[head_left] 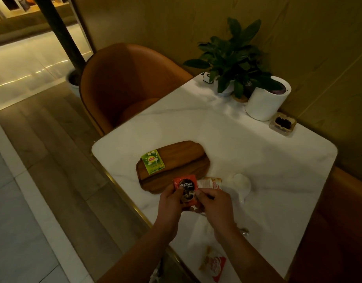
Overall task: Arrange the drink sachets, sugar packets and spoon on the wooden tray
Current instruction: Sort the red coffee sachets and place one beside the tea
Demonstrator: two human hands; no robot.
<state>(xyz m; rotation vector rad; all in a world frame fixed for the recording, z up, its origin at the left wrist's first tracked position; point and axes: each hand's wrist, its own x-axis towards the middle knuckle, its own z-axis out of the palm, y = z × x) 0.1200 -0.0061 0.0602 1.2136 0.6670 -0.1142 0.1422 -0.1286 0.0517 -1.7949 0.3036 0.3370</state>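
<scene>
A wooden tray [182, 160] lies on the white marble table [257, 160]. A green tea sachet [153, 161] rests on the tray's left end. Just in front of the tray, my left hand [169, 203] and my right hand [213, 203] both grip a red coffee sachet [186, 187]. A pale sachet with red print [210, 183] shows just behind my right hand. A white spoon [242, 185] lies on the table right of the hands. Another red and white sachet [213, 266] lies near the table's front edge.
An orange chair [125, 82] stands at the far left side of the table. At the back right are a potted plant [233, 58], a white cylinder container [266, 101] and a small clear box [283, 123]. An orange seat [339, 221] borders the table's right.
</scene>
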